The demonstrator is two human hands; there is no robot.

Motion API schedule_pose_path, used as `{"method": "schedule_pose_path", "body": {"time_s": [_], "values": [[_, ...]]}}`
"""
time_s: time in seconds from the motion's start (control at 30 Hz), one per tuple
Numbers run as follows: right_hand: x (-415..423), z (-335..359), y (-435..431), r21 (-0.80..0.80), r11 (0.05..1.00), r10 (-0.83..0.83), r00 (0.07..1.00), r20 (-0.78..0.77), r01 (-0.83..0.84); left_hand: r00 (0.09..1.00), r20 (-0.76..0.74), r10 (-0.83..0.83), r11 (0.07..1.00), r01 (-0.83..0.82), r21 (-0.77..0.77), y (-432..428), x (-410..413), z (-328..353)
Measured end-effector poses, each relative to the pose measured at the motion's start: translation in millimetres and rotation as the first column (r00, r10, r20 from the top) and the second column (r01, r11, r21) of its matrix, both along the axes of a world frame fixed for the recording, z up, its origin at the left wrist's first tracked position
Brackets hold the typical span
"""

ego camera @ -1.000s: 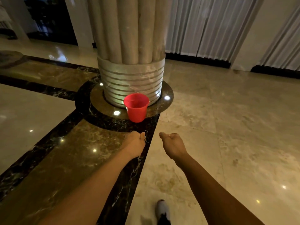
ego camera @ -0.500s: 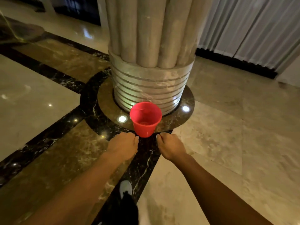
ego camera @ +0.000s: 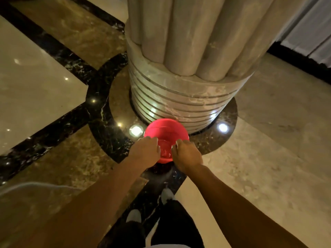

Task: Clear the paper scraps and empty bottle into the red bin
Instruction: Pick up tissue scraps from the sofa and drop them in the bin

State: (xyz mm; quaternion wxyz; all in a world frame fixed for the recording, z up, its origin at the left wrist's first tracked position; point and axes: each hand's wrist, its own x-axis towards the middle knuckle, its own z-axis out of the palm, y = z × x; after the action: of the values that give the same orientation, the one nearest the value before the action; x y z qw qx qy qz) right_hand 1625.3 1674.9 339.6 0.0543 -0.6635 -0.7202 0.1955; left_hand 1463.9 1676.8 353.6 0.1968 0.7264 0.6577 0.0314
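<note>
Bin: red bin [ego camera: 165, 130] is standing on floor [ego camera: 268, 158], touching column base [ego camera: 179, 97].
Change: a second ago both hands were hanging short of it; now they are reaching its near rim.
Hands: left hand [ego camera: 146, 149], right hand [ego camera: 187, 155] are curling; contents, cannot tell.
Scraps, bottle: not showing.
Meaning: judging drop-off or pickup imminent.

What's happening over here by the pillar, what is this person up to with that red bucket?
A person is standing over a small red bin that sits on the marble floor at the foot of a big stone column. Both hands are down at its near rim, the left hand on one side and the right hand on the other, fingers curled. It's too dim to tell whether they are gripping the rim or holding anything. No paper scraps or bottle show on the floor here.
</note>
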Motion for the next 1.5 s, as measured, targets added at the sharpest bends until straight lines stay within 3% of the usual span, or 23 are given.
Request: {"method": "schedule_pose_path", "body": {"time_s": [0.3,0.4,0.53,0.7,0.87,1.07,1.1,1.17,1.2,1.27,1.3,1.33,1.37,1.43,1.47,1.5], "values": [[46.0,-59.9,195.2,-0.089,0.988,0.129,0.992,0.004,-0.128,0.964,0.062,0.257,0.958,-0.246,-0.145,171.1,53.1,-64.4],[54.5,-75.1,219.6,-0.196,0.970,0.134,0.989,-0.059,-0.143,0.927,0.138,0.349,0.915,-0.306,-0.261,188.0,56.4,-83.9],[70.4,-86.0,234.3,-0.300,0.951,0.074,0.997,-0.033,-0.081,0.888,0.135,0.440,0.884,-0.401,-0.240,188.2,48.6,-98.5],[93.3,-93.6,226.6,-0.454,0.888,0.112,0.991,0.074,-0.066,0.919,0.049,0.392,0.855,-0.344,-0.387,173.5,40.2,-115.2],[90.5,-93.6,223.7,-0.485,0.870,0.159,0.982,0.099,-0.092,0.939,0.029,0.343,0.852,-0.298,-0.430,166.4,36.4,-111.1],[42.6,-74.3,214.6,-0.456,0.879,0.175,0.984,0.039,-0.138,0.957,0.067,0.282,0.910,-0.245,-0.333,143.7,13.2,-74.2],[4.0,-62.9,200.6,-0.406,0.882,0.268,0.963,0.015,-0.239,0.939,0.051,0.341,0.906,-0.314,-0.283,116.6,-17.9,-52.4],[-7.1,-55.1,199.5,-0.406,0.877,0.293,0.956,0.029,-0.256,0.913,0.074,0.402,0.890,-0.370,-0.267,110.1,-22.6,-45.6],[-65.1,-34.2,173.7,-0.332,0.860,0.416,0.909,0.016,-0.387,0.851,0.088,0.518,0.843,-0.491,-0.219,68.0,-68.5,-20.5],[-85.1,-21.1,169.3,-0.280,0.865,0.446,0.894,0.050,-0.416,0.835,0.083,0.544,0.827,-0.518,-0.218,58.9,-80.5,-8.6],[-158.9,0.8,127.8,-0.214,0.806,0.566,0.825,0.007,-0.551,0.773,0.048,0.632,0.771,-0.621,-0.145,-4.0,-136.2,22.2],[-176.9,8.9,114.1,-0.184,0.798,0.584,0.812,0.002,-0.574,0.760,0.045,0.649,0.757,-0.638,-0.139,-18.9,-150.6,25.5],[-251.9,33.8,55.0,-0.093,0.691,0.719,0.695,-0.003,-0.717,0.669,-0.002,0.744,0.667,-0.741,-0.076,-90.8,-205.7,47.1],[-278.2,51.6,33.4,-0.148,0.677,0.723,0.689,-0.044,-0.720,0.638,-0.034,0.770,0.637,-0.770,-0.019,-109.4,-227.1,59.3],[-353.7,68.6,-47.0,-0.046,0.496,0.866,0.498,-0.050,-0.867,0.481,-0.043,0.876,0.483,-0.875,0.046,-205.3,-276.3,77.6],[-372.5,72.0,-66.9,-0.036,0.494,0.869,0.495,-0.029,-0.869,0.439,-0.046,0.897,0.441,-0.896,0.051,-230.8,-286.1,90.7]]}}
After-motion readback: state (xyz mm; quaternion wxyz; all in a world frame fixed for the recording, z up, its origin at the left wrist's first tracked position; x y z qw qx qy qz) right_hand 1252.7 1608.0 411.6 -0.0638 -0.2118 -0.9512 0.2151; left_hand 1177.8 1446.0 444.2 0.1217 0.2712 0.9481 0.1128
